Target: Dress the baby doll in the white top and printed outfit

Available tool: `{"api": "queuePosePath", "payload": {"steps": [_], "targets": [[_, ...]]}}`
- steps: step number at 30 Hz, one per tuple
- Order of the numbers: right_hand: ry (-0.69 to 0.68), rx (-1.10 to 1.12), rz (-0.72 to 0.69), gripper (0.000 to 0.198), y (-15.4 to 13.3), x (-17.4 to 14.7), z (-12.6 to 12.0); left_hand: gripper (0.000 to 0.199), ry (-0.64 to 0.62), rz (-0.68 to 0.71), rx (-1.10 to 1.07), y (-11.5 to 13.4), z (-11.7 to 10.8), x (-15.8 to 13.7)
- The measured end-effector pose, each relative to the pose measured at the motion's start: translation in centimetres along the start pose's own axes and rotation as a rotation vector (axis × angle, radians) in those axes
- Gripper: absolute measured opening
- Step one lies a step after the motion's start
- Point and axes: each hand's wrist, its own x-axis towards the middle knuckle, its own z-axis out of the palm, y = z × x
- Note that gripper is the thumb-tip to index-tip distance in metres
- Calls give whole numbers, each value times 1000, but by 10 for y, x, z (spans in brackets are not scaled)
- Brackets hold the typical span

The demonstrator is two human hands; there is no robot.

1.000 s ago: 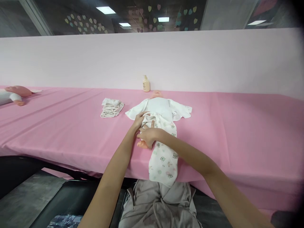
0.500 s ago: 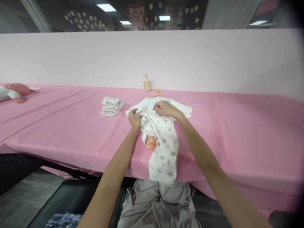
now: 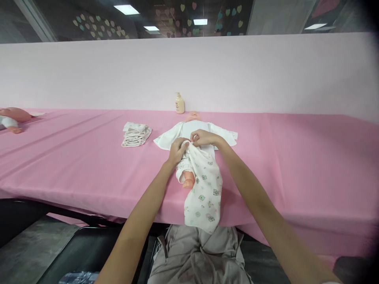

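A baby doll in a white top (image 3: 194,126) lies on its back, head toward the wall and sleeves spread wide. White baby pants (image 3: 204,185) with small green animal prints cover its lower body. One bare foot (image 3: 188,180) sticks out of the left pant leg, while the other leg of the pants hangs flat past the table edge. At the waistband my left hand (image 3: 177,151) pinches the cloth on the left side. Right beside it, my right hand (image 3: 203,138) grips the waistband with bent fingers.
The doll lies on a table with a pink cover (image 3: 74,157). A folded stack of cloths (image 3: 136,134) sits to its left, and a pump bottle (image 3: 179,103) stands by the wall. Another doll (image 3: 13,116) lies at far left. A black chair (image 3: 85,252) is near my legs.
My left hand has moved right and my right hand slightly left and down, so they meet at the waistband. Both fingers now hold the cloth, which is lifted a little.
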Motion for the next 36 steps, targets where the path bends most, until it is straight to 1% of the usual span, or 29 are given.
{"api": "queuePosePath", "payload": {"steps": [2,4,5,6,8,11,12,13,14,15,16,18,20,21,22,24,26,27,28,29,30,32,34,35,36], "targets": [[166,223,0,13,-2,1,-2,37,-21,-143,-223,3,0,3],[307,397,-21,12,-6,2,-2,37,-93,-261,-382,10,-2,5],[338,447,-28,12,-8,2,-2,34,-122,-304,-450,14,-3,6],[333,465,-31,13,-9,1,-1,33,-132,-342,-531,17,-5,6],[239,420,-11,19,-9,0,0,32,-97,-379,-673,22,-8,7],[-63,286,33,28,-5,-1,1,29,-31,-431,-786,23,-12,10],[-144,256,34,28,-2,-1,2,29,-32,-456,-786,23,-13,10],[-185,246,22,25,0,0,2,30,-42,-479,-769,22,-13,10],[-181,265,2,21,4,2,3,31,-50,-490,-741,21,-14,10],[-132,317,-10,16,7,3,3,32,-60,-490,-701,21,-14,9],[-55,401,-10,12,10,5,4,33,-77,-488,-645,22,-15,8],[95,619,20,11,16,8,4,35,-164,-496,-489,23,-17,6],[159,812,73,13,21,10,5,39,-275,-523,-333,24,-20,4],[149,877,88,13,22,10,6,41,-293,-533,-293,25,-21,3],[108,921,90,12,22,10,7,41,-269,-531,-293,25,-22,3],[-36,932,70,11,21,8,9,36,-135,-496,-385,24,-23,4],[-169,824,60,14,19,6,11,29,-6,-465,-493,23,-21,7],[-195,745,68,18,18,6,12,26,24,-468,-533,22,-20,8],[-185,673,82,22,17,6,13,25,24,-487,-564,22,-19,9],[-143,627,90,26,16,6,13,26,1,-516,-594,21,-18,9],[-76,617,91,25,15,7,13,28,-36,-547,-624,20,-17,9],[88,672,90,13,13,9,13,33,-123,-595,-670,19,-17,7],[210,733,122,7,11,9,12,37,-209,-617,-642,18,-20,4],[229,745,139,7,11,9,11,38,-242,-611,-607,19,-21,3],[210,744,146,8,11,8,10,40,-261,-593,-576,19,-22,1]]}}
